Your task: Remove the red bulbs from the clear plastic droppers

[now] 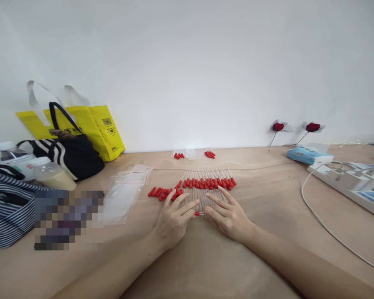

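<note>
A red rubber bulb (197, 213) lies in line with a clear dropper tube (202, 213), low between my two hands. The fingers of my left hand (173, 219) close on the bulb from the left; its thumb is mostly hidden. From the right, my right hand (232, 218) pinches the tube, its fingertips covering most of it. Just beyond my fingers, bare clear tubes (198, 195) lie side by side. Behind them is a row of droppers with red bulbs (208, 183), their thin tubes pointing away. Loose red bulbs (157, 192) are heaped by my left fingertips.
Clear zip bags (121, 201) lie to the left. Farther back are bags holding red bulbs (210, 154). A yellow bag (104, 133), a black bag (77, 155) and bottles (54, 172) stand at left. On the right are a tissue pack (308, 155), power strip (370, 199) and cable (318, 220).
</note>
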### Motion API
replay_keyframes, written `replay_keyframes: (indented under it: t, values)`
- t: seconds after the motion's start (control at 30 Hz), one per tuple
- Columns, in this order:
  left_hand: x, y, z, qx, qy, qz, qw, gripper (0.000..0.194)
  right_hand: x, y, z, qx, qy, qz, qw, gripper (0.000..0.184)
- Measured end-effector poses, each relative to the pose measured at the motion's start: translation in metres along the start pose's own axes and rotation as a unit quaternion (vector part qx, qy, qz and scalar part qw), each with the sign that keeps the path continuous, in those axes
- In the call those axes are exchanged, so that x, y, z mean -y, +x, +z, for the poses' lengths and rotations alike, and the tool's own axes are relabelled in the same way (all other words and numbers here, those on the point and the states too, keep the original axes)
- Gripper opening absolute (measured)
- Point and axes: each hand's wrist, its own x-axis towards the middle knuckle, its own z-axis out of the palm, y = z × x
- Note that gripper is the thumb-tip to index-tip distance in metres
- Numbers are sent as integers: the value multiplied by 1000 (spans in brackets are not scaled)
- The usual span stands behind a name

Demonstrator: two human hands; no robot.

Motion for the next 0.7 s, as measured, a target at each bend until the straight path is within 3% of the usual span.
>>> replay_keyframes:
  t: [0.1,0.27,0.37,0.47,0.6,0.7]
  values:
    - [6,-4,-6,-4,15,-22,1000,23,-5,-4,-6,-4,-11,36,999,27]
    - [19,-7,-12,-31,30,-94,995,21,-12,-7,-12,-5,-40,185,982,21]
    - [35,-6,-13,-53,9,-183,982,24,-18,-9,-10,28,-41,269,962,29]
    - [58,-8,-15,-66,25,-274,959,28,-28,-15,-10,52,-25,307,950,36]
    - [81,-12,-19,-5,13,-357,934,32,-39,-25,-15,85,14,344,935,36]
    - [84,-12,-20,33,-7,-400,916,27,-41,-28,-17,122,39,371,920,28]
